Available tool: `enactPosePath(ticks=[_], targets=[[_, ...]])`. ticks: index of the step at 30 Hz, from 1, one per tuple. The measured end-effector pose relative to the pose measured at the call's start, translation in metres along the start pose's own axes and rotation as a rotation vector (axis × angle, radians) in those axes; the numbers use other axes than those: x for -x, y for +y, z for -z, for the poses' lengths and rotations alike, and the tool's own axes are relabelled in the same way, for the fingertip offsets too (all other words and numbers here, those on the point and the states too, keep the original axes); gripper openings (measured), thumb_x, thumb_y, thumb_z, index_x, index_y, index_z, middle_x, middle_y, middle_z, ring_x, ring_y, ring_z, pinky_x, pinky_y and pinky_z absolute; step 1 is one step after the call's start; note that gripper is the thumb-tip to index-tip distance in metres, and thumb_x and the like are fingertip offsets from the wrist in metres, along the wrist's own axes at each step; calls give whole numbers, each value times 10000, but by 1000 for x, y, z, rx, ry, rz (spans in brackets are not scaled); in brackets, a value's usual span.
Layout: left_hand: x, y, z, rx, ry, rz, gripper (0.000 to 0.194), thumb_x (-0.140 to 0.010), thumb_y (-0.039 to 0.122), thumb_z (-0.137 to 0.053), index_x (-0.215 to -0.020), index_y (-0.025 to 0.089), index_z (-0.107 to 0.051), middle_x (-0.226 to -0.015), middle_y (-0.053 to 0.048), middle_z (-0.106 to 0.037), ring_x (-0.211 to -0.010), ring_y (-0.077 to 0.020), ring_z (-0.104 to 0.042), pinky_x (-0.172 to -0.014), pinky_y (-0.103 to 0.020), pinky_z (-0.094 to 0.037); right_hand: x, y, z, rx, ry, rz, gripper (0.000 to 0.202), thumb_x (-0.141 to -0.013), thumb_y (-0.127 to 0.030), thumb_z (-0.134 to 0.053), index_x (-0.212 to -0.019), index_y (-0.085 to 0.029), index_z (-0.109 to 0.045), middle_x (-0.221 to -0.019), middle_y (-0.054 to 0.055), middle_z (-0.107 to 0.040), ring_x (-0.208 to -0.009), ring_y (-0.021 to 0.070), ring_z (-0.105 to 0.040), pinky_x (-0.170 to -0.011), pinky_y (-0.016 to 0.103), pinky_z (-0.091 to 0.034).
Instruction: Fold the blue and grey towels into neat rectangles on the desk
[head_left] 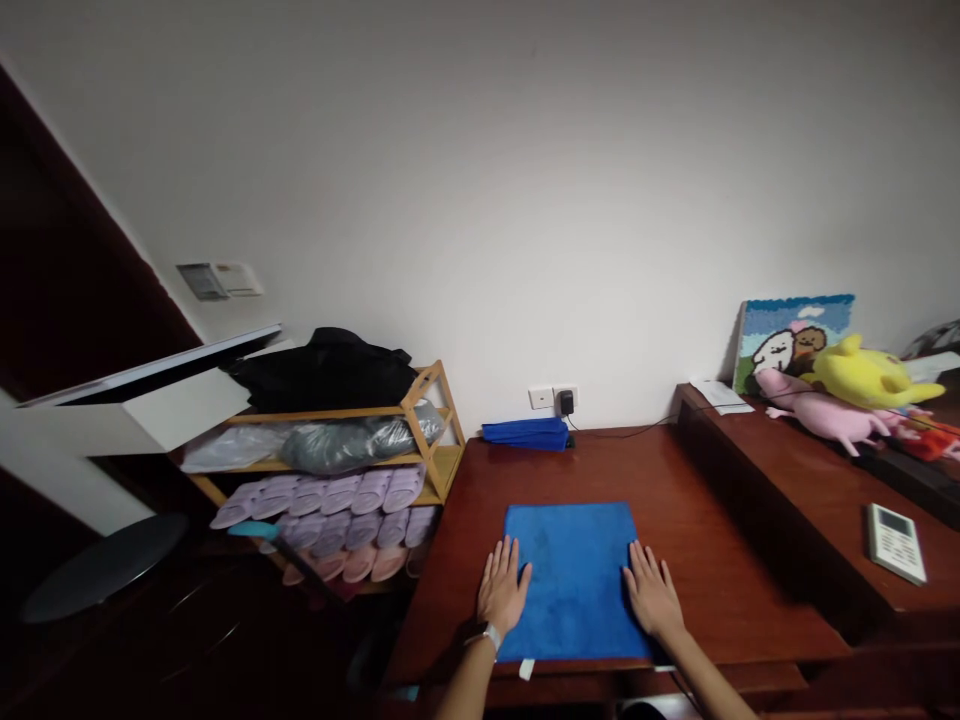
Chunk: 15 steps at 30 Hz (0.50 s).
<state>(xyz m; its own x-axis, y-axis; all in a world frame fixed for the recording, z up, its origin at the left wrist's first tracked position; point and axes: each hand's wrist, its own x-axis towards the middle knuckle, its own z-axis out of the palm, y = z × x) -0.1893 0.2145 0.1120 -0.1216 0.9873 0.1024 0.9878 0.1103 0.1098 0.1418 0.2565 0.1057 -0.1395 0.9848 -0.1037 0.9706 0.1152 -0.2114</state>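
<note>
A blue cloth lies spread flat on the reddish-brown wooden table, with a small white tag at its lower left edge. My left hand rests palm down over the cloth's left edge, fingers stretched out, a band on the wrist. At the right edge, my right hand lies flat with its fingers spread, partly on the cloth. Neither hand grips anything. Folded blue cloths are at the table's back edge against the wall.
A wooden rack with slippers, plastic-wrapped items and a black bag stands left. On the raised right surface are plush toys, a picture and a white remote-like device. A black plug trails a cable.
</note>
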Motion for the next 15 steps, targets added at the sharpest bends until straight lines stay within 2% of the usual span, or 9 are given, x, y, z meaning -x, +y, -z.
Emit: enactPosePath(ticks=[2,4,6,8,10,12,14,15], targets=[[-2,5,6,-15,5,-1,734,-1032,608,-203,-1591,151,-339,-1668,-110,-291,-1547,-275,-261,-1266,-484,-251,6,0,-5,9,8,8,695,-1021,-494,-110,-1630,-165,-163,-1698,-3,-163,-1578,217,-109,-1281,450,-60],[-2,23,13,-12,45,-24,747,-1035,607,-195,-1589,126,-332,-1658,-133,-311,-1547,-283,-258,-1267,-505,-245,7,-1,-6,1,27,16,688,-1021,-481,-124,-1628,-159,-161,-1698,-6,-154,-1578,218,-106,-1282,455,-50],[1,56,17,24,86,-102,728,-1046,580,-173,-1603,126,-290,-1668,-126,-291,-1555,-274,-235,-1269,-502,-246,5,-1,-6,-19,37,15,688,-1021,-475,-132,-1626,-151,-165,-1696,-2,-158,-1577,219,-112,-1281,456,-54],[6,102,14,82,78,-250,678,-1059,538,-164,-1620,163,-234,-1684,-84,-258,-1560,-248,-223,-1272,-473,-257,5,0,-5,-34,46,20,685,-1021,-469,-140,-1626,-150,-173,-1695,7,-164,-1577,223,-115,-1280,460,-60],[13,150,4,135,29,-405,640,-1065,505,-173,-1630,204,-178,-1692,-48,-240,-1563,-225,-215,-1276,-453,-259,5,1,-5,-29,47,47,668,-1019,-444,-162,-1622,-161,-209,-1697,16,-166,-1577,232,-118,-1277,468,-62],[20,186,-8,167,-23,-453,615,-1068,468,-160,-1630,219,-146,-1687,-46,-253,-1561,-230,-221,-1278,-480,-252,6,3,-4,-9,32,84,645,-1016,-415,-187,-1612,-184,-268,-1699,16,-164,-1576,243,-119,-1273,477,-62],[25,200,-16,175,-59,-422,603,-1068,450,-144,-1628,224,-154,-1682,-51,-261,-1561,-237,-221,-1278,-502,-244,7,4,-4,1,27,101,634,-1014,-401,-195,-1606,-197,-294,-1699,13,-165,-1576,248,-122,-1270,482,-67],[27,197,-18,172,-67,-398,605,-1068,458,-143,-1627,228,-169,-1684,-48,-253,-1563,-234,-213,-1280,-499,-240,7,4,-4,0,33,94,638,-1015,-404,-188,-1609,-193,-281,-1698,13,-166,-1576,247,-126,-1269,481,-72]])
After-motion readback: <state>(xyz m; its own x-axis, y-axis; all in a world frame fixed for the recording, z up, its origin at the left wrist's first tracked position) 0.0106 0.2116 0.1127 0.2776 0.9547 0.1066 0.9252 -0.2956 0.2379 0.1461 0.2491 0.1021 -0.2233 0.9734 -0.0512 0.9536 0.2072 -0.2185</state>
